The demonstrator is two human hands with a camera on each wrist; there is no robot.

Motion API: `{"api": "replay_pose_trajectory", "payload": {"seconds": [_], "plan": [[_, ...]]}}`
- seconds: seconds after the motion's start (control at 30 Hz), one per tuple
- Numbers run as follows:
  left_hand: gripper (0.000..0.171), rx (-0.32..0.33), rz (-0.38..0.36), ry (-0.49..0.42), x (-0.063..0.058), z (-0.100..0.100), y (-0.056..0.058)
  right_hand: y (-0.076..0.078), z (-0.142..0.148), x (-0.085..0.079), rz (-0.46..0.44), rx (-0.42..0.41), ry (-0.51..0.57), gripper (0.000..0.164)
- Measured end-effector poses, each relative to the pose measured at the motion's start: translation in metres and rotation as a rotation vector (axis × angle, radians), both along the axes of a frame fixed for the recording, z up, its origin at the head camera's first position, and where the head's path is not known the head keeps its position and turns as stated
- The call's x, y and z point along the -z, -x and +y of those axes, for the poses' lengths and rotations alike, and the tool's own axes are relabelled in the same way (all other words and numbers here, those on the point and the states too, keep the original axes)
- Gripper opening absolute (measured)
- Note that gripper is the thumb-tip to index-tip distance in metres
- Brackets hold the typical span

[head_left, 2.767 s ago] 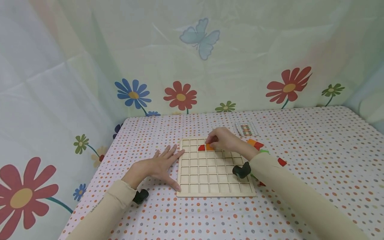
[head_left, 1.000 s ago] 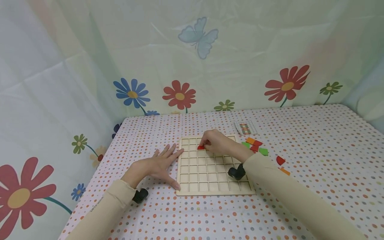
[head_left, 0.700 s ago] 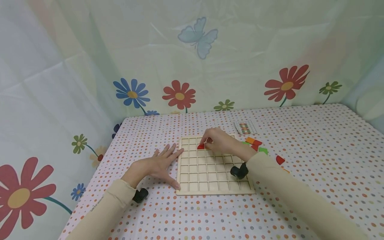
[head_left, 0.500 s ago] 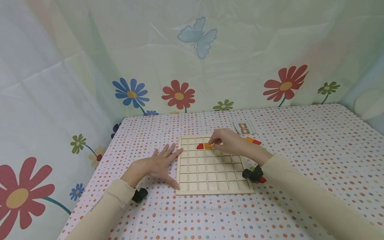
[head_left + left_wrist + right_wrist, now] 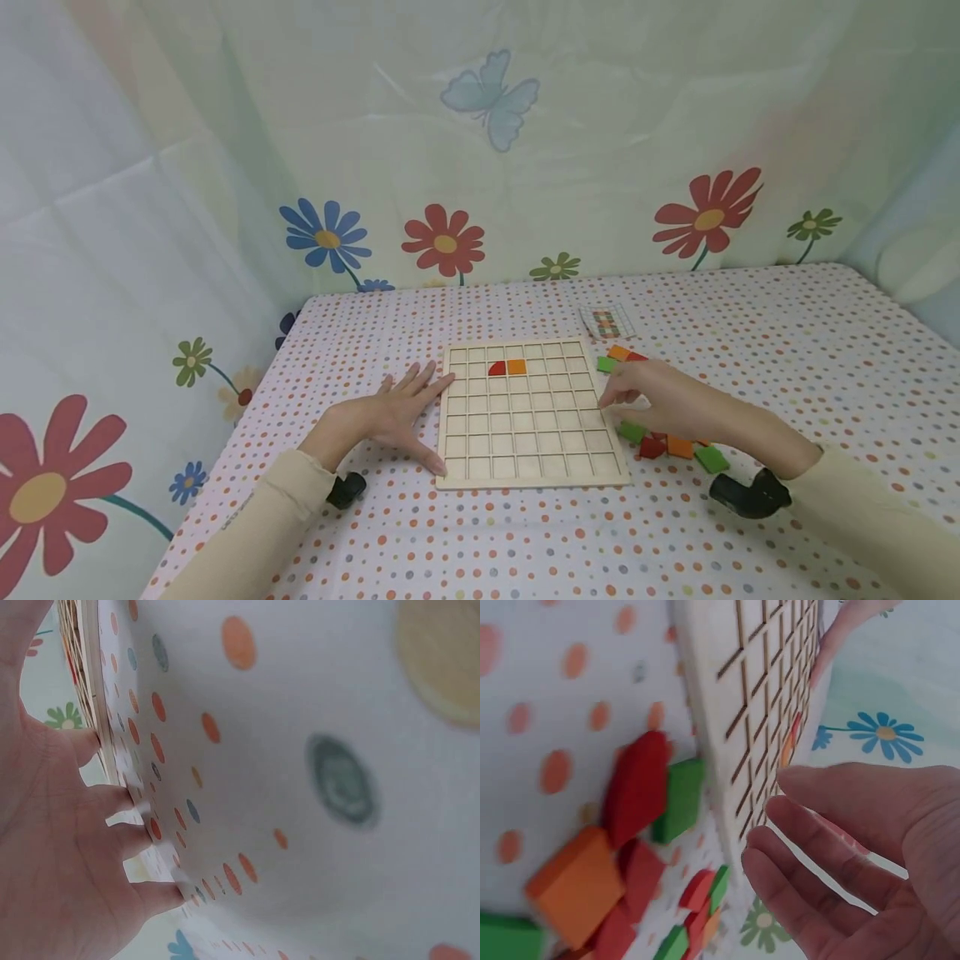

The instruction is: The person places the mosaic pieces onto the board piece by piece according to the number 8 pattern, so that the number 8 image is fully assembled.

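A wooden grid board (image 5: 536, 467) lies on the dotted cloth. In its second row from the far side sit a red rounded tile (image 5: 497, 367) and, directly right of it, an orange square tile (image 5: 517, 367). My left hand (image 5: 386, 419) is spread flat, with thumb and a fingertip against the board's left edge; the left wrist view shows its fingers (image 5: 112, 840) on the cloth. Over the board's right edge hovers my right hand (image 5: 652, 400), fingers loosely bent. Nothing is between its fingertips in the right wrist view, where the fingers (image 5: 810, 862) hang beside the board.
Right of the board lie several loose tiles, among them a red tile (image 5: 652, 447), an orange square (image 5: 680, 447) and a green square (image 5: 712, 458). More tiles, including a green one (image 5: 606, 364), lie farther back, partly behind my right hand. A printed pattern card (image 5: 606, 322) lies behind them.
My right hand has let go of the orange square tile, which lies flat in its cell, and has moved right to the board's right edge. My left hand has stayed in place.
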State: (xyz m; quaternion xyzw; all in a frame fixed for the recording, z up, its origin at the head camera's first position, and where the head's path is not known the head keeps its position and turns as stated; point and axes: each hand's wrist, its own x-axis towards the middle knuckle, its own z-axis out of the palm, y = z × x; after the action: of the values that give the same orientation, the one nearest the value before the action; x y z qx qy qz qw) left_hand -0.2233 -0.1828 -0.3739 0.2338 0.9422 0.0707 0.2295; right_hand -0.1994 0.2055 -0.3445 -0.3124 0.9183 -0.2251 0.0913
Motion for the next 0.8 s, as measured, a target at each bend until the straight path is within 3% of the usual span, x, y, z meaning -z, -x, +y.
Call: {"api": "replay_pose_trajectory", "payload": {"seconds": [0.27,0.47,0.8], "plan": [[0.132,-0.001,-0.005,-0.007,0.000,-0.001,-0.001,-0.015,0.027,0.018,-0.008,-0.020,0.004,0.023],[0.132,0.001,-0.004,-0.008,0.000,-0.001,-0.001,-0.020,0.034,0.023,-0.046,-0.051,0.065,0.025],[0.132,-0.004,-0.009,0.010,-0.001,0.000,0.000,-0.024,0.033,0.026,-0.060,0.016,0.040,0.022]]}}
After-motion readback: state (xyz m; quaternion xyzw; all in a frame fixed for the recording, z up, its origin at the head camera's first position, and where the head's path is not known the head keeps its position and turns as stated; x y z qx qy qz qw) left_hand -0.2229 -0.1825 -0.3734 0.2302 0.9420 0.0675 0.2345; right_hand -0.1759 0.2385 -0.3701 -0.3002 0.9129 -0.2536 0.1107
